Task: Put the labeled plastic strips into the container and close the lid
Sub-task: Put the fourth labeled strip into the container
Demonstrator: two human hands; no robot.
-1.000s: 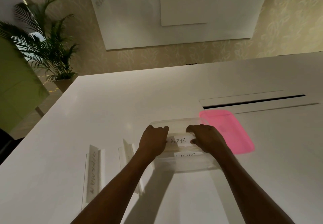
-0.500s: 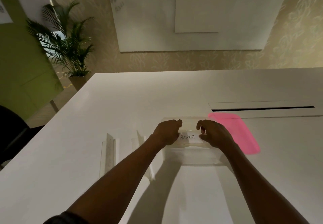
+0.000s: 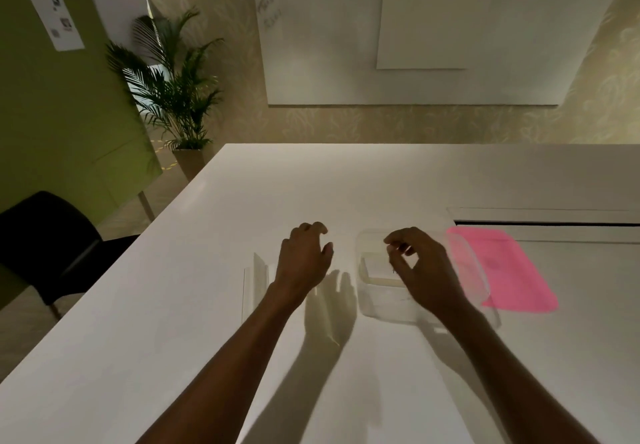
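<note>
At the near edge of the white counter [image 3: 173, 305], two bare forearms reach forward.

1. The left hand [image 3: 303, 261] hovers over bare counter, fingers loosely curled, holding nothing.
2. Just left of the left wrist, a clear plastic strip [image 3: 258, 275] lies on the counter. Its label cannot be read.
3. The right hand [image 3: 424, 270] is above the clear container [image 3: 384, 308]. Thumb and forefinger are curved toward each other, with nothing seen between them.
4. The container stands open on the counter, between the two hands and partly under the right one. Pale strips [image 3: 375, 270] lie inside it. The writing is blurred.
5. The pink lid [image 3: 509, 270] lies flat on the counter just beside the container's right side.
6. Beyond the lid, a dark slot [image 3: 547, 224] runs across the counter.
7. Off the counter's left side stands a black chair [image 3: 45, 246]. Farther back are a potted palm [image 3: 173, 90] and a whiteboard [image 3: 329, 45] on the wall.
</note>
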